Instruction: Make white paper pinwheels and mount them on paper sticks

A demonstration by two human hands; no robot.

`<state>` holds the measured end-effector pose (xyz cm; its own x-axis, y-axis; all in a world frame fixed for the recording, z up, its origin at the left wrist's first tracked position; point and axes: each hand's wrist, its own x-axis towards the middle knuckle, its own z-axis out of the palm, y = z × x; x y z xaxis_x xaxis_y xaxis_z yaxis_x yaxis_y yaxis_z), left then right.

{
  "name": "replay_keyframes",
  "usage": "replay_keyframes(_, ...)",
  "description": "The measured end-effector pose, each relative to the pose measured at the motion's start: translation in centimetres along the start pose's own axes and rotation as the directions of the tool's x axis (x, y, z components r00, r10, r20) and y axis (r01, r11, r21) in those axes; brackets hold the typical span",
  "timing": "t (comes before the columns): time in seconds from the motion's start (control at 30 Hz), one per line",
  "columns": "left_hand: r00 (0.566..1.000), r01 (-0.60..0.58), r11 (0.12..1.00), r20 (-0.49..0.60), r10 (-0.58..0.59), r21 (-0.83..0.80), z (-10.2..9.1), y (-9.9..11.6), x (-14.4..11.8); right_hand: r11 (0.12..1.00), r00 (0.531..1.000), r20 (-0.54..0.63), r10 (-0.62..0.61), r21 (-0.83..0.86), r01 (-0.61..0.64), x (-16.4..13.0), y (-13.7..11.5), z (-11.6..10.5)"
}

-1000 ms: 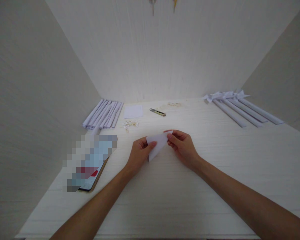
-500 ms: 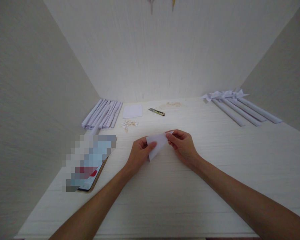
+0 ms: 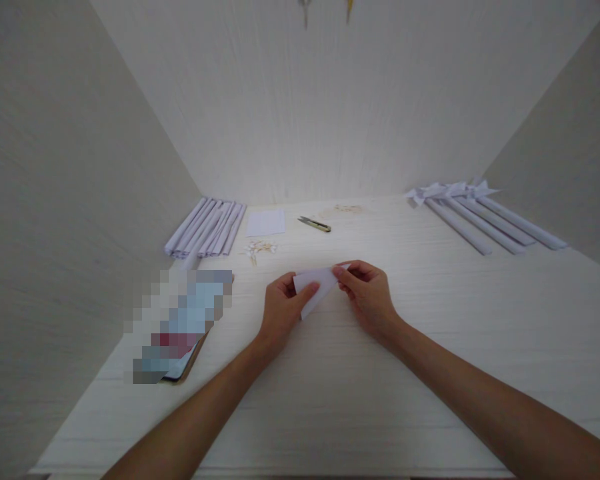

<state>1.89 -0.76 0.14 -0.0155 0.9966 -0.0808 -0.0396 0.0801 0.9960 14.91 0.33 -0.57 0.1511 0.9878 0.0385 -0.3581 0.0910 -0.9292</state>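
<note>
A small white sheet of paper, folded into a triangle, is held between both hands above the table. My left hand grips its wide left side, with the thumb lying across the front and the fingers behind. At the narrow right corner, my right hand pinches the paper between thumb and fingertips. The back of the paper and the fingers behind it are hidden.
Thread snips lie beyond the hands, beside a square paper stack and cotton swabs. Rolled paper tubes are at left, paper-topped tubes at right. A phone, partly blurred out, lies near my left forearm.
My left thumb has slid slightly right and up along the paper, and the paper has tilted a little. The right hand keeps its pinch on the corner.
</note>
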Motion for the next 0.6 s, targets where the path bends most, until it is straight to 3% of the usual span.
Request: replay_keyframes(0.6, 1.0, 0.021, 0.999, -0.007, -0.021, -0.024, -0.07, -0.18, -0.14, 0.998, 1.0, 0.003, 0.023, 0.061, -0.023, -0.01, 0.23, 0.08)
